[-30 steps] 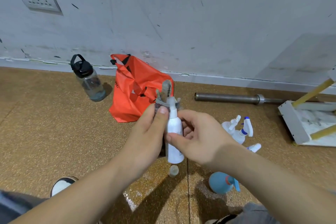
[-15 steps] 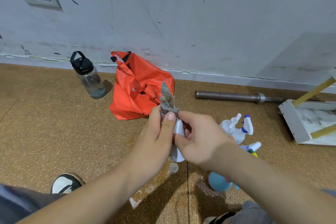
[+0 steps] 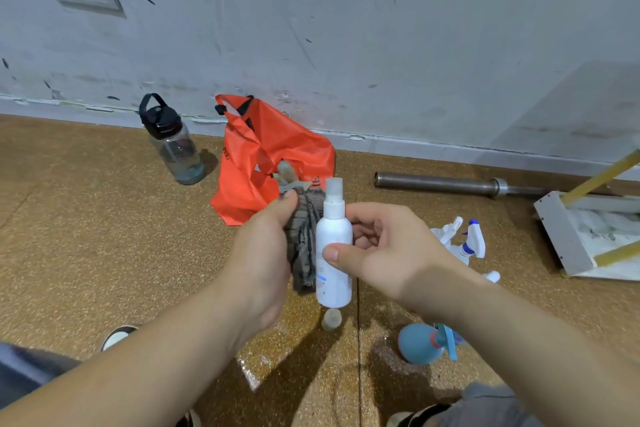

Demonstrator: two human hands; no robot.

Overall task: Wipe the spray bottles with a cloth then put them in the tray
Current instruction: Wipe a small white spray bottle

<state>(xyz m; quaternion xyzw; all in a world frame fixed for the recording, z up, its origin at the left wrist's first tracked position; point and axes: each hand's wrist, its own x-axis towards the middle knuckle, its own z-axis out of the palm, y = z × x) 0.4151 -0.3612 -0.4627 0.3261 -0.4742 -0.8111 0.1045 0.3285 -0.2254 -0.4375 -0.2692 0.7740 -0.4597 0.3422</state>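
The grip of the right hand (image 3: 391,250) is closed round the white spray bottle (image 3: 333,253), held upright above the floor (image 3: 104,236). The left hand (image 3: 263,253) clutches the grey cloth (image 3: 303,239) against the bottle's left side. The tray (image 3: 557,236) lies at the floor's right edge.

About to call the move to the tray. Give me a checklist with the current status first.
1. Right hand grips the white spray bottle: ok, thumb in front, fingers behind.
2. Left hand holds the striped cloth: ok, bunched beside the bottle.
3. Bottle wiped all round: cannot tell, its back is hidden.
4. Small cap on the floor below the bottle belongs to it: cannot tell.
5. Tray has room: cannot tell, it is cut off at the right edge and yellow bars lie across it.
6. Other bottles done: not ok, the trigger spray bottles and the blue spray bottle lie on the floor.
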